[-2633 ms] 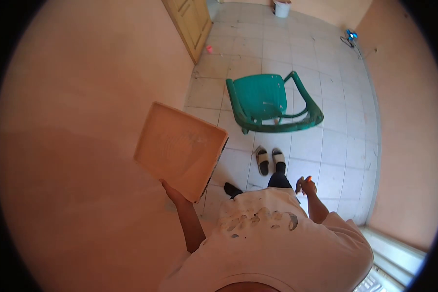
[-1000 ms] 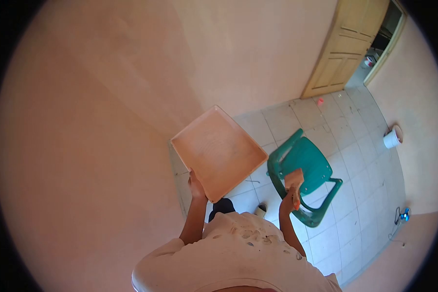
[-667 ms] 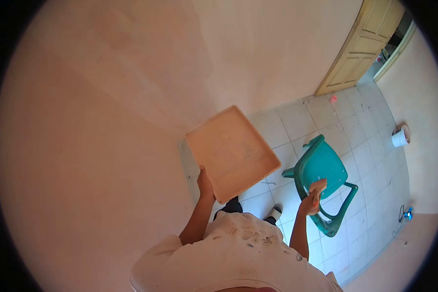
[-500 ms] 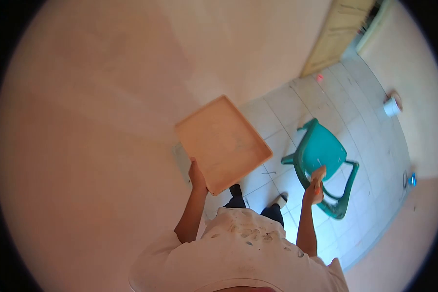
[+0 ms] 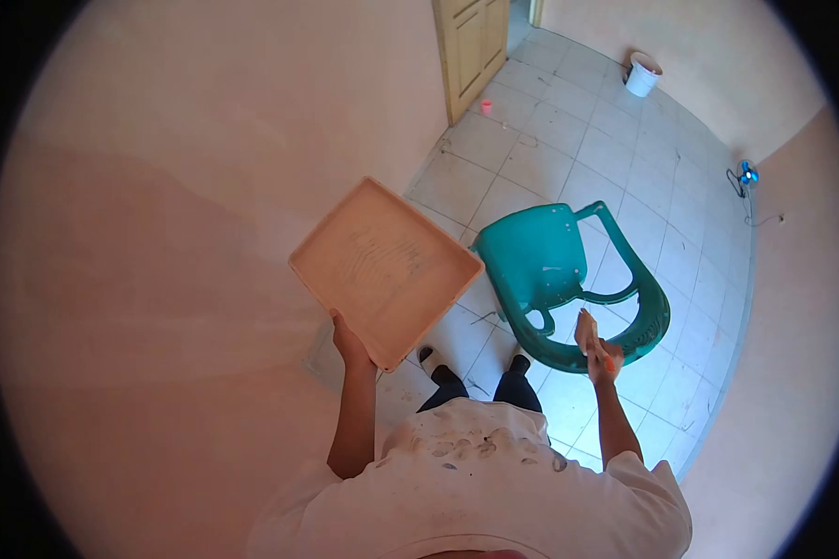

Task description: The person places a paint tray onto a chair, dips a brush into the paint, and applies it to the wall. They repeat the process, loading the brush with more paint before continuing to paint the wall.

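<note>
Left hand [image 5: 352, 347]: clamped on the paint tray [image 5: 387, 270], right by its near corner. Thumb up over the rim, rest of the grip tucked underneath and out of sight.

Paint tray: held up off the floor [image 5: 550, 154], out ahead of the splotchy shirt [image 5: 503, 494], between the peach wall [image 5: 158, 242] and the green plastic armchair [image 5: 536, 247] as seen from above. Streaky peach film inside. Can't tell if touching the wall.

Tray handling: looks light and fairly stiff, probably plastic, so okay one-handed. Might dip at the far end, being propped from one corner only. Possibly slick wherever wet, so best held by rim plus underside.

Right hand [image 5: 608, 363]: curled round a paintbrush [image 5: 584, 328], bit of orange showing at the handle, bristle end pointing away from the body. Overlapping the armchair's curved rail in view, can't tell if touching.

Brush handling: likely super light, stiff handle, softer bristles. Grab by the handle, keep off the painty end.

Background: white bucket [image 5: 641, 79], small pink cup-like thing [image 5: 486, 106] near the wooden door [image 5: 475, 56], all well apart from both hands.
</note>
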Demonstrator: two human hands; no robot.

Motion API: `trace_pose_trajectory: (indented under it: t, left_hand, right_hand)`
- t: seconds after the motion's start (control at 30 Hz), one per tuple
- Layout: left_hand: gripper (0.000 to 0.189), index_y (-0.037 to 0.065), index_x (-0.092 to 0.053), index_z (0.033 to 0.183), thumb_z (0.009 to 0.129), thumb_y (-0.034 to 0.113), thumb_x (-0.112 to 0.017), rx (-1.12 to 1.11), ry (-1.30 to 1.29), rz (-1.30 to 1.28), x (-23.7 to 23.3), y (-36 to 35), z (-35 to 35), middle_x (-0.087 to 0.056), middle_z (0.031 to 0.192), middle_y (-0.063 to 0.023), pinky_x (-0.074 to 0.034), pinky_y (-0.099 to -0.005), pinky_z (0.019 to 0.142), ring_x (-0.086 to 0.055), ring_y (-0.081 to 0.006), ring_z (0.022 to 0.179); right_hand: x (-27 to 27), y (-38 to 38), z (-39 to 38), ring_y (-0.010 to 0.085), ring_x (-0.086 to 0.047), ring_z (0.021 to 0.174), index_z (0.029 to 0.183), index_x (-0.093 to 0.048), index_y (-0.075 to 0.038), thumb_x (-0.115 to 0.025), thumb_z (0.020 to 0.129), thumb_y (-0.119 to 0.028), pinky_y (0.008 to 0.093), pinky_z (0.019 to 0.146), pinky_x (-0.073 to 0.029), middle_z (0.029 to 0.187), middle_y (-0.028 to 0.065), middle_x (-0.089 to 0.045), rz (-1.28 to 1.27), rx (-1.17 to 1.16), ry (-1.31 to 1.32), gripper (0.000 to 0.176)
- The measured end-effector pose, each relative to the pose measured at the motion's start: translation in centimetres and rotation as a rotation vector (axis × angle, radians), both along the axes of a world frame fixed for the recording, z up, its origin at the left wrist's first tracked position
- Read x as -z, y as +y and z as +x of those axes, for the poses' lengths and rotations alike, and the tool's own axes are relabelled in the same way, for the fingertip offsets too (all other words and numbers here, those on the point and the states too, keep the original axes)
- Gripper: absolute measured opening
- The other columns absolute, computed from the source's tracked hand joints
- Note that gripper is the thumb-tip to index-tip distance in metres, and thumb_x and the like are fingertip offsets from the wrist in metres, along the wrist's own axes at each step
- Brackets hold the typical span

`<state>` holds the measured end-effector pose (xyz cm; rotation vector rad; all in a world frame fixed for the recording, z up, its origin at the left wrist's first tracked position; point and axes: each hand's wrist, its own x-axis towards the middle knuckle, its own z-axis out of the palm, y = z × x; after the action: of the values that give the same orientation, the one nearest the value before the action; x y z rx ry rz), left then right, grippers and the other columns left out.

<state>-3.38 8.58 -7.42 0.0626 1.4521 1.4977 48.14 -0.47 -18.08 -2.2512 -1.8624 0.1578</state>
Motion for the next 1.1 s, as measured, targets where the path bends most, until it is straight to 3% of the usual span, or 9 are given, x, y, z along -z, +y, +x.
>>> trace_pose_trajectory:
  t: [0.1, 0.13, 0.17, 0.23, 0.27, 0.37, 0.4, 0.53, 1.1]
  left_hand:
    - [0.069, -0.001, -0.032, 0.152, 0.108, 0.052, -0.03, 0.082, -0.016, 0.003, 1.9, 2.8, 1.0, -0.05, 0.145, -0.0188, -0.049, -0.0401, 0.102, -0.057, -0.0313, 0.126]
    - [0.068, -0.001, -0.033, 0.152, 0.108, 0.052, -0.03, 0.112, -0.032, 0.011, 2.4, 3.2, 2.2, -0.051, 0.144, -0.0187, -0.049, -0.0398, 0.102, -0.057, -0.0309, 0.126]
    - [0.068, -0.001, -0.034, 0.151, 0.108, 0.052, -0.03, 0.14, -0.036, 0.031, 2.4, 1.8, 4.8, -0.051, 0.143, -0.0185, -0.049, -0.0394, 0.102, -0.057, -0.0305, 0.125]
    - [0.067, 0.0, -0.035, 0.151, 0.108, 0.052, -0.031, 0.154, -0.001, 0.021, 2.2, 2.4, 7.5, -0.052, 0.143, -0.0184, -0.049, -0.0391, 0.102, -0.057, -0.0302, 0.125]
    - [0.067, 0.0, -0.036, 0.15, 0.109, 0.051, -0.031, 0.166, 0.028, 0.014, 2.1, 2.9, 8.8, -0.052, 0.143, -0.0183, -0.049, -0.0388, 0.101, -0.057, -0.0299, 0.125]
    - [0.066, -0.001, -0.036, 0.15, 0.109, 0.05, -0.032, 0.208, 0.009, 0.029, 4.9, 3.3, 11.7, -0.051, 0.144, -0.018, -0.049, -0.0383, 0.102, -0.057, -0.0304, 0.126]
    - [0.066, -0.001, -0.036, 0.15, 0.109, 0.05, -0.032, 0.221, 0.004, 0.026, 6.5, 3.2, 13.9, -0.051, 0.144, -0.018, -0.049, -0.0383, 0.102, -0.057, -0.0304, 0.126]
    - [0.068, 0.0, -0.039, 0.148, 0.107, 0.053, -0.035, 0.193, -0.028, 0.009, 7.5, 3.7, 15.7, -0.054, 0.141, -0.0175, -0.051, -0.0402, 0.1, -0.058, -0.0316, 0.124]
    - [0.065, -0.004, -0.05, 0.136, 0.107, 0.053, -0.04, 0.041, 0.065, 0.084, 18.1, 0.8, 32.3, -0.061, 0.128, -0.0157, -0.048, -0.0361, 0.098, -0.061, -0.026, 0.115]
  right_hand:
    - [-0.1, -0.6, 1.7, 0.0304, -0.062, 0.083, 0.076, -0.069, -0.009, -0.058, 0.096, -0.039, 0.049, 0.084, -0.041, 0.086, 0.0087, -0.069, 0.247, 0.034, -0.059, 0.038]
    - [0.2, -1.0, 2.6, 0.0287, -0.061, 0.103, 0.087, -0.075, -0.008, -0.061, 0.095, -0.036, 0.049, 0.101, -0.033, 0.114, 0.0078, -0.066, 0.352, 0.176, -0.063, 0.033]
    - [0.8, -2.5, 4.9, 0.0287, -0.061, 0.103, 0.087, -0.075, -0.008, -0.061, 0.095, -0.036, 0.049, 0.101, -0.033, 0.114, 0.0078, -0.066, 0.365, 0.18, -0.049, 0.033]
    - [0.7, -2.6, 6.4, 0.0312, -0.059, 0.117, 0.106, -0.076, -0.005, -0.064, 0.096, -0.035, 0.0471, 0.108, -0.035, 0.136, 0.0068, -0.057, 0.451, 0.572, -0.031, 0.034]
    - [1.3, -2.5, 7.9, 0.0324, -0.054, 0.128, 0.118, -0.073, -0.001, -0.065, 0.097, -0.036, 0.0451, 0.108, -0.04, 0.149, 0.0099, -0.045, 0.462, 0.709, 0.503, 0.041]
    - [0.0, -1.4, 7.7, 0.0312, -0.056, 0.123, 0.12, -0.071, 0.002, -0.065, 0.098, -0.038, 0.0414, 0.098, -0.049, 0.14, 0.0171, -0.053, 0.582, 0.681, 0.597, 0.046]
    - [1.8, -1.5, 10.0, 0.0269, -0.061, 0.112, 0.117, -0.07, 0.006, -0.065, 0.098, -0.037, 0.0388, 0.09, -0.051, 0.119, 0.0206, -0.061, 0.667, 0.692, 0.682, 0.047]
    - [0.9, -1.5, 9.0, 0.0251, -0.062, 0.091, 0.106, -0.065, 0.008, -0.063, 0.1, -0.036, 0.0415, 0.076, -0.05, 0.101, 0.0137, -0.057, 0.527, 0.67, 0.701, 0.044]
    - [-0.2, -1.7, 12.2, 0.0221, -0.065, 0.085, 0.106, -0.067, 0.008, -0.062, 0.1, -0.033, 0.0376, 0.075, -0.051, 0.094, 0.0143, -0.068, 0.463, 0.609, 0.791, 0.042]
